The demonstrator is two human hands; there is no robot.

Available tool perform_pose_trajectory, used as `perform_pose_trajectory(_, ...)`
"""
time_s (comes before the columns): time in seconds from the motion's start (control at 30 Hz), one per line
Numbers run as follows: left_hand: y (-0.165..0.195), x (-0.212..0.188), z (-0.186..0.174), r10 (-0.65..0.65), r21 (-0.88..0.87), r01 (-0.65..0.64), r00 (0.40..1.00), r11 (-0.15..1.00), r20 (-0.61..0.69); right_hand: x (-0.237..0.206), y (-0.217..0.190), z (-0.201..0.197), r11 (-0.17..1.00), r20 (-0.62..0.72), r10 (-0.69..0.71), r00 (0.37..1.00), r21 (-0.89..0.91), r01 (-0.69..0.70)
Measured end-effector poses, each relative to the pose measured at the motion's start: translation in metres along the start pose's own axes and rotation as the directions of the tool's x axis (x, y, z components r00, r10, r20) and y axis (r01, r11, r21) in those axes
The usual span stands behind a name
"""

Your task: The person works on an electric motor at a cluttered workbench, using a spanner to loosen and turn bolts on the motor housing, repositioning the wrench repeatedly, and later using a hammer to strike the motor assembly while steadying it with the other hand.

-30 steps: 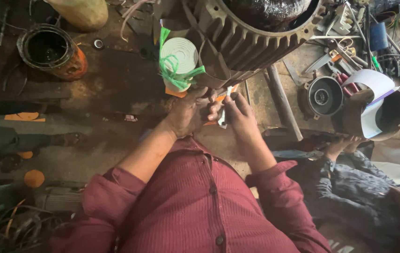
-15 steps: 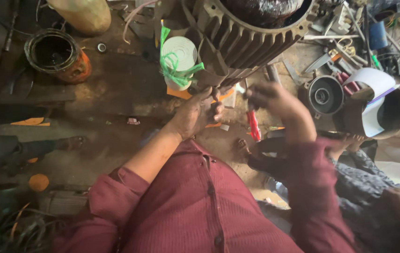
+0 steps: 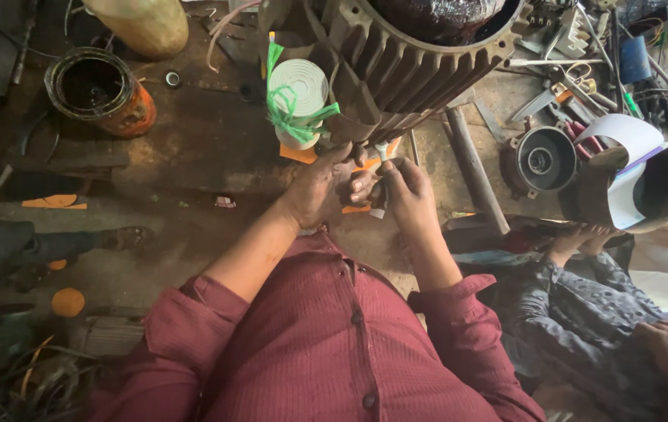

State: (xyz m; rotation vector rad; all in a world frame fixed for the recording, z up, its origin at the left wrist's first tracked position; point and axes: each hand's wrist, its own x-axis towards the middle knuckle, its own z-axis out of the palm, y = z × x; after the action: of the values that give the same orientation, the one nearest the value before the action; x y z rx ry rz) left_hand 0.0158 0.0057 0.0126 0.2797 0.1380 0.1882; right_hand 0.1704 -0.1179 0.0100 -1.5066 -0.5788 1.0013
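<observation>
I see both hands at the motor (image 3: 420, 70): left hand (image 3: 320, 187) curled around a white strip (image 3: 381, 181), right hand (image 3: 408, 191) pinching it to keep it taut.

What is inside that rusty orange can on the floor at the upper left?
The orange can stands open, and its inside looks black and dark, perhaps liquid or residue. Its depth and its bottom cannot be seen in the shadow.
</observation>
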Motion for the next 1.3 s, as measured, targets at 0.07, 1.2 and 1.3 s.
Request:
perform_pose_trajectory(0.07, -0.001, 0.000, 0.002, -0.017, -0.030, 0.016, 0.999, 0.999, -0.039, -0.003, -0.001, -0.002, 0.999, -0.030, 0.015, 0.999, -0.046, -0.016)
perform_pose_trajectory(1.2, -0.009, 0.003, -0.012, -0.060, -0.061, 0.056, 0.996, 0.997, -0.061, 0.067, -0.085, -0.062, -0.127, 0.747, -0.372, 0.552, -0.629, 0.767)
perform_pose_trajectory(1.3, -0.006, 0.002, -0.010, -0.067, -0.047, 0.064, 0.995, 0.997, -0.073, 0.070, -0.072, -0.077, -0.048, 0.714, -0.441, 0.544, -0.624, 0.780)
